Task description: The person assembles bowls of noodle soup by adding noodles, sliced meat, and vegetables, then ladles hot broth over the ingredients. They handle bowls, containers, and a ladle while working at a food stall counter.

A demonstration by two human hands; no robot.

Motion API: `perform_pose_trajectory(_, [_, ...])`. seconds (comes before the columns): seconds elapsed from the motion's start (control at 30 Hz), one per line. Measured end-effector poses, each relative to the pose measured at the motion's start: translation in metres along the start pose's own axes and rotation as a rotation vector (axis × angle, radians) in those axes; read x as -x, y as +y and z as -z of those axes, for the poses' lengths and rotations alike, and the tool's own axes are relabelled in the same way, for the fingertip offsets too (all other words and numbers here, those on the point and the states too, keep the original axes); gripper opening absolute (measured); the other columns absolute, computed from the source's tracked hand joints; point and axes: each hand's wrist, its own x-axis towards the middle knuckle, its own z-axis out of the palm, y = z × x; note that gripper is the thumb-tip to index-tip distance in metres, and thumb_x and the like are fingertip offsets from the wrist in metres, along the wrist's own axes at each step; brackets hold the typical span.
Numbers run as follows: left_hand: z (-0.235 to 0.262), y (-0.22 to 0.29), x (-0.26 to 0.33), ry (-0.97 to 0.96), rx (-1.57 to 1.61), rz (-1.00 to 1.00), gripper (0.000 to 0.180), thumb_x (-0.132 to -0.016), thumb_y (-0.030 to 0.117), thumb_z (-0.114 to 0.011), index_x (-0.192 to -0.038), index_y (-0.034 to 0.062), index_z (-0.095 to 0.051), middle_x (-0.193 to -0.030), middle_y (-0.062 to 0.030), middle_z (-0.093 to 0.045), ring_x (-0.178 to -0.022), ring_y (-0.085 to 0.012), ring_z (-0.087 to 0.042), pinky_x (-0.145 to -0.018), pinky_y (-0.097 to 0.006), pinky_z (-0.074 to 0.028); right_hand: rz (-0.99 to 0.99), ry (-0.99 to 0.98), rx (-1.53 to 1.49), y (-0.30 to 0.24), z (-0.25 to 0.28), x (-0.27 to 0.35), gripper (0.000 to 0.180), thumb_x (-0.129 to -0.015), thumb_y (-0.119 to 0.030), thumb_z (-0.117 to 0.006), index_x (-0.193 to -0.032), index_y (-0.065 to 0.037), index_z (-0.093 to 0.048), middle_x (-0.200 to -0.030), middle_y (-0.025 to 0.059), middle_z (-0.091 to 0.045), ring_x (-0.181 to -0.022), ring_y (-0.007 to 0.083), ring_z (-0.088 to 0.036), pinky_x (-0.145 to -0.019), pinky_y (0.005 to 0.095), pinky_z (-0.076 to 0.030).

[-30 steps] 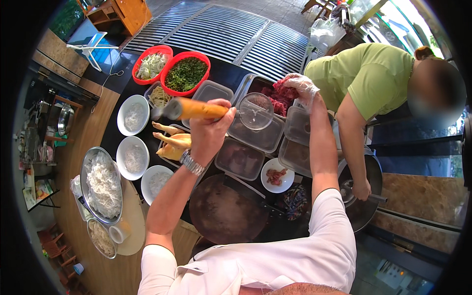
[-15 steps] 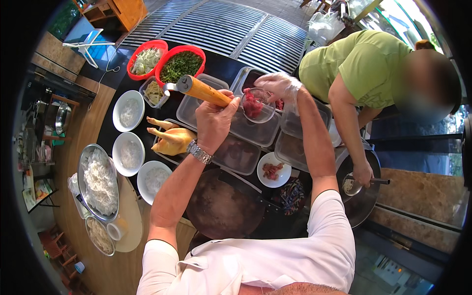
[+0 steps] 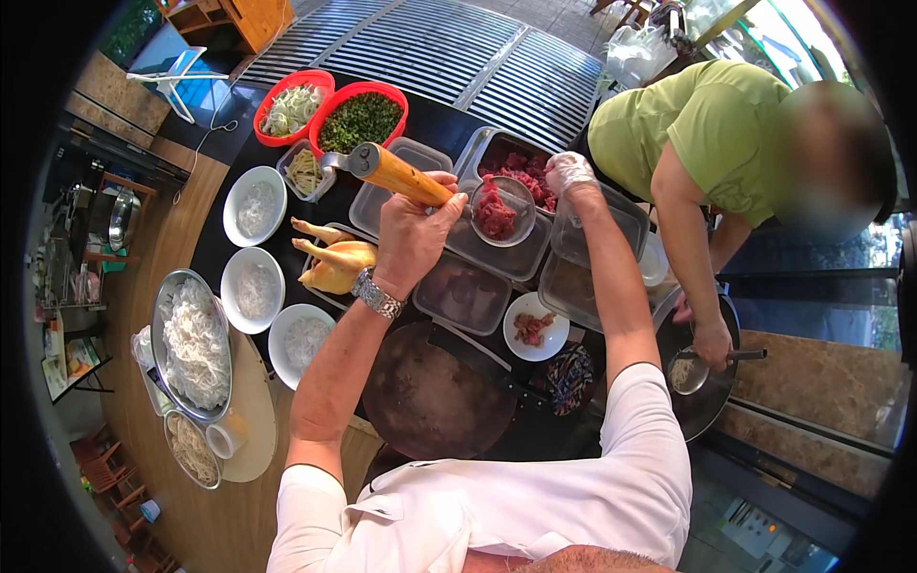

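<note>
While our left grip (image 3: pixel 417 229) wraps snugly around an orange-brown, wooden-handled, round-bowled ladle (image 3: pixel 403 178), raw red meat (image 3: pixel 494 212) already sits inside; more remains in the grey-rimmed rectangular tray (image 3: pixel 475 148) beside our clear-gloved right grip (image 3: pixel 570 173), whose hold we cannot tell.

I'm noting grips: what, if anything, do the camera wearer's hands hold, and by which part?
The left hand holds a scoop by its wooden handle, toward the scooping end. Whether the gloved right hand holds anything cannot be told.
</note>
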Motion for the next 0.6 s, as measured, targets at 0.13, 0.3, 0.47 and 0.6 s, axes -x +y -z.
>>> perform_pose_trajectory(0.13, [-0.001, -0.004, -0.004, 0.016, -0.022, -0.030, 0.025, -0.092, 0.004, -0.074, -0.116, -0.0015, -0.067, -0.097, -0.0025, -0.071, -0.084, -0.0049, -0.064, -0.073, -0.021, -0.053, -0.088, -0.089, -0.330, -0.012, 0.059, 0.022, 0.024, -0.081, -0.021, -0.068, -0.101, -0.012, -0.078, -0.092, 0.0105, -0.076, -0.087, 0.0249, -0.073, -0.086, 0.0362, -0.057])
perform_pose_trajectory(0.3, [-0.003, -0.007, -0.009, -0.021, -0.044, 0.000, 0.028, -0.092, 0.006, -0.075, -0.118, 0.0000, -0.067, -0.097, -0.0031, -0.072, -0.083, -0.0064, -0.065, -0.074, -0.022, -0.053, 0.187, -0.339, -0.614, -0.049, 0.084, 0.078, 0.039, -0.077, -0.023, -0.081, -0.110, -0.004, -0.075, -0.096, 0.0074, -0.076, -0.090, 0.0148, -0.070, -0.084, 0.0306, -0.056])
perform_pose_trajectory(0.47, [-0.003, -0.004, -0.006, -0.037, -0.084, 0.005, 0.028, -0.091, 0.007, -0.074, -0.118, 0.0010, -0.067, -0.098, -0.0038, -0.072, -0.086, -0.0078, -0.066, -0.076, -0.024, -0.054, 0.390, -0.074, -0.074, -0.073, 0.072, 0.081, 0.055, -0.076, -0.028, -0.081, -0.127, -0.010, -0.069, -0.125, 0.0123, -0.070, -0.117, 0.0285, -0.065, -0.102, 0.0376, -0.051])
perform_pose_trajectory(0.6, [0.000, 0.000, -0.006, -0.106, -0.164, 0.002, 0.032, -0.094, 0.002, -0.071, -0.125, 0.0017, -0.063, -0.107, -0.0045, -0.071, -0.092, -0.0054, -0.064, -0.079, -0.019, -0.051, 0.521, -0.218, -0.120, -0.085, 0.039, 0.063, 0.044, -0.079, -0.024, -0.075, -0.122, -0.014, -0.072, -0.110, 0.0144, -0.074, -0.103, 0.0311, -0.070, -0.092, 0.0390, -0.054])
